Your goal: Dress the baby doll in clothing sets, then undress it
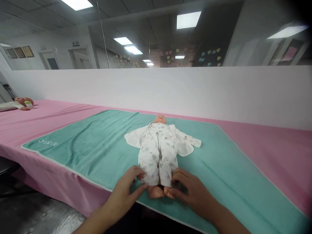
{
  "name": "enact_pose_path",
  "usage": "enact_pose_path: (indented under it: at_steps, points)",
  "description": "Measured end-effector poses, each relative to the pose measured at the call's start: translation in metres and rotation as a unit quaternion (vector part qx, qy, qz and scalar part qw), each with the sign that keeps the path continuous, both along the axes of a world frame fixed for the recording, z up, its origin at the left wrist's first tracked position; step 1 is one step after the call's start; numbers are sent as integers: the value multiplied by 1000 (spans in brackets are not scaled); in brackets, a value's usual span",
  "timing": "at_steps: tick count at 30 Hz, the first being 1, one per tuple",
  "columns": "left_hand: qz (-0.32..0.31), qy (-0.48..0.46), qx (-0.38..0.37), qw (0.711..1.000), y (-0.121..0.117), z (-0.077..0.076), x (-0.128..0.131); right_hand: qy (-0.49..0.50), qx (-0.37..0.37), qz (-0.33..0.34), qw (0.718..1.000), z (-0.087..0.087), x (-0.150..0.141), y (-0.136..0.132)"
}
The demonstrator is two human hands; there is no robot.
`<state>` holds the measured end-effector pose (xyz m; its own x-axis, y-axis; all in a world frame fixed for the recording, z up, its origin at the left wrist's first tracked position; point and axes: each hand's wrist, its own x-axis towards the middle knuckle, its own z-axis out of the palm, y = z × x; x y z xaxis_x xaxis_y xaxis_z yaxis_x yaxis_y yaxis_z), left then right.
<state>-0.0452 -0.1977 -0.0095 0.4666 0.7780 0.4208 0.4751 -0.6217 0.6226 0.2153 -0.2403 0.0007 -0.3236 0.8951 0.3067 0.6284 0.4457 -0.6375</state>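
Observation:
A baby doll [160, 119] lies on its back with its feet towards me. It wears a white printed top [162, 130] with wide sleeves spread to both sides, and matching trousers [158, 159]. At the trouser cuff on the left is my left hand [126, 187], its bent fingers against the cloth and its thumb held apart. My right hand [191, 188] is at the other cuff, fingers curled by the fabric, the thumb beside the doll's foot [168, 192]. Both bare feet stick out below the cuffs.
Under the doll is a green towel [97, 136] on a pink-covered table [263, 139]. Another doll [24, 101] lies at the far left. A white wall [156, 87] with windows above runs behind the table. A dark seat [8, 165] stands at the lower left.

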Motion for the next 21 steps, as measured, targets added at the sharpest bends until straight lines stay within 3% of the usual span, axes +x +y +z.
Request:
enact_pose_path:
  at_steps: [5, 12, 17, 21]
  points:
    - [42, 85, 88, 992, -36, -13, 16, 26, -5, -47, 999, -7, -1, -18]
    - [130, 125, 202, 963, -35, -21, 43, 15, 53, -102, 993, -8, -14, -22]
    - [146, 137, 235, 951, -30, -20, 33, -51, 121, -52, 990, -5, -30, -54]
    - [154, 125, 254, 947, -27, -7, 16, -101, 114, -95, 984, -4, -27, -61]
